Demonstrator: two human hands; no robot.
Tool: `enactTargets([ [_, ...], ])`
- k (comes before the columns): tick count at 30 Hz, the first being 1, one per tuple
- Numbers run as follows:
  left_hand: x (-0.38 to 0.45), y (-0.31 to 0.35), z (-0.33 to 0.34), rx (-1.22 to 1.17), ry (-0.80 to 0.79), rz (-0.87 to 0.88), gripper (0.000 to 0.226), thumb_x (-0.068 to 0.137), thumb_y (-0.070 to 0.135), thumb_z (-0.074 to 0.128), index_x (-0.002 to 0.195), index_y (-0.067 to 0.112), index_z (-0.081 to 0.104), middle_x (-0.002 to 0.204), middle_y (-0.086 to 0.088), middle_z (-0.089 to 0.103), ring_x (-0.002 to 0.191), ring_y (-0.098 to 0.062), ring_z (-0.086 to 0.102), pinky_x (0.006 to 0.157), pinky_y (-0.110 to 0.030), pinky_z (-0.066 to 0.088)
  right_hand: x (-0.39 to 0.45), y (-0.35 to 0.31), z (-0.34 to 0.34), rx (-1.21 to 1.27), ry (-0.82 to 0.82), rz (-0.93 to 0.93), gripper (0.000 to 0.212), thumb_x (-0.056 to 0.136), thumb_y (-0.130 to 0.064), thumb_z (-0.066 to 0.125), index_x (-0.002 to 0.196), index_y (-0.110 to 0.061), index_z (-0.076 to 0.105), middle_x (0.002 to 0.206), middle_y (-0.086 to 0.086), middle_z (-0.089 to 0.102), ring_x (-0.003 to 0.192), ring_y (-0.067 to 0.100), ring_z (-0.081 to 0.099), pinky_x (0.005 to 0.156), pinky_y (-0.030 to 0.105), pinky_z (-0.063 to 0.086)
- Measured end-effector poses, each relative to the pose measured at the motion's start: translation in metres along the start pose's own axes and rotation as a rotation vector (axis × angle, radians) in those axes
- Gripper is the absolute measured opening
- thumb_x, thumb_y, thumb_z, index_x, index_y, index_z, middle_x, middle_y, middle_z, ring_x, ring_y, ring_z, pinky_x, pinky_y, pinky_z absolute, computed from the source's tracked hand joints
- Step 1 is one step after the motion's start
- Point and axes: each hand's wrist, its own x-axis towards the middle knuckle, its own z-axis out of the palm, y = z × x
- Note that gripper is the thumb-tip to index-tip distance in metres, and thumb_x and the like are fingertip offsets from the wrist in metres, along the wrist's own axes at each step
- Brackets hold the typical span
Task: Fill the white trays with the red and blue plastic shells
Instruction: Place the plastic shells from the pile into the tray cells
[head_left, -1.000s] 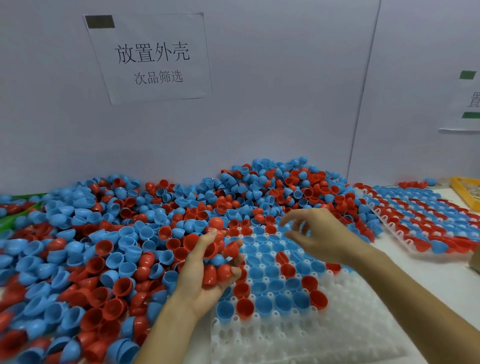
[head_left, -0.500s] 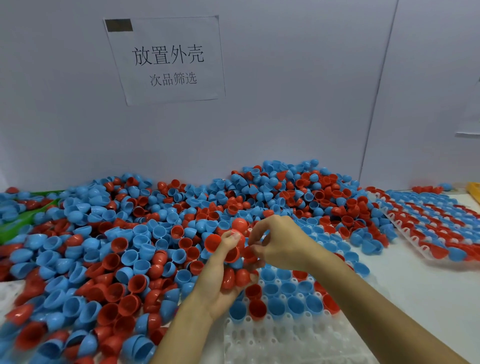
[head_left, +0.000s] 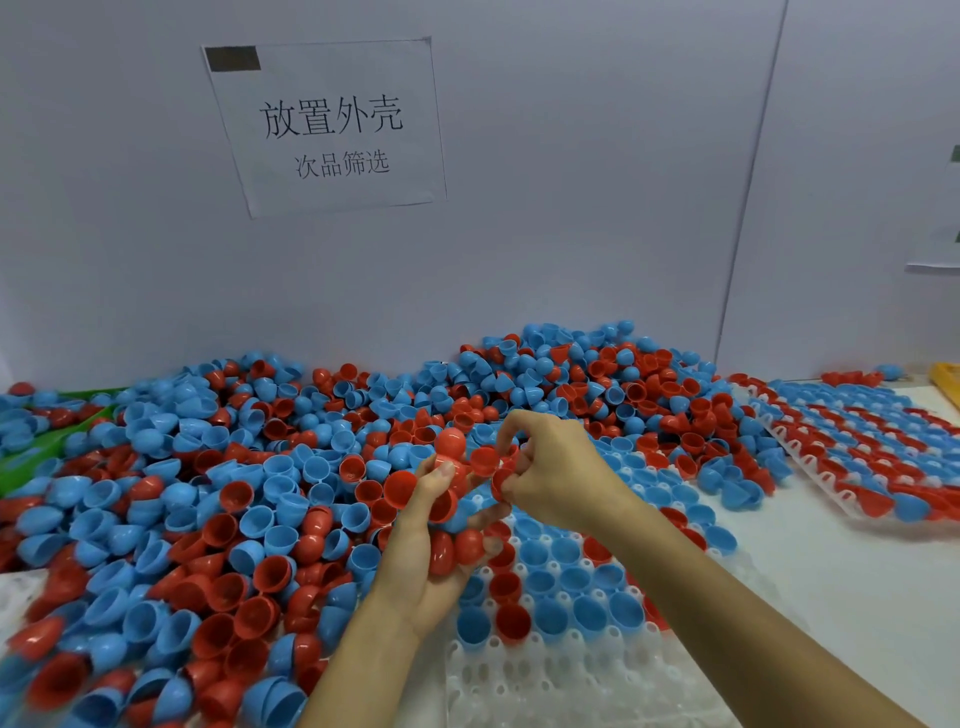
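Red and blue plastic shells (head_left: 218, 499) are heaped along the back edge of the worktop (head_left: 810, 587) and down its left side, piled against the grey wall (head_left: 519, 249). A handful of red shells (head_left: 457, 545) is cradled in the left hand (head_left: 421, 566), palm up, its fingers curled round them — the hand is held just above the near white tray (head_left: 545, 675), at that tray's left edge. A single red shell (head_left: 501, 480) is pinched in the fingers of the right hand (head_left: 550, 478), which is brought up against the left hand's load. The far rows of the near tray are filled with blue and red shells; its near rows are seen as bare white cups. A second tray (head_left: 852, 457) — fully loaded in red and blue — lies towards the right edge of the worktop, well apart from the hands. A paper sign (head_left: 327, 124) with printed characters is fixed to the wall.
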Motion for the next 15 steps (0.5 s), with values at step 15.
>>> enactTargets([
  [15, 0.002, -0.001, -0.002, -0.025, 0.017, -0.07, 0.058, 0.073, 0.028, 0.082, 0.124, 0.012, 0.06, 0.112, -0.019, 0.073, 0.079, -0.029, 0.071, 0.052, -0.03, 0.052, -0.015, 0.034, -0.031, -0.125, -0.008, -0.085, 0.016, 0.096, -0.01, 0.063, 0.106, -0.015, 0.073, 0.076, -0.02, 0.059, 0.063, 0.002, 0.066, 0.055, 0.014, 0.054],
])
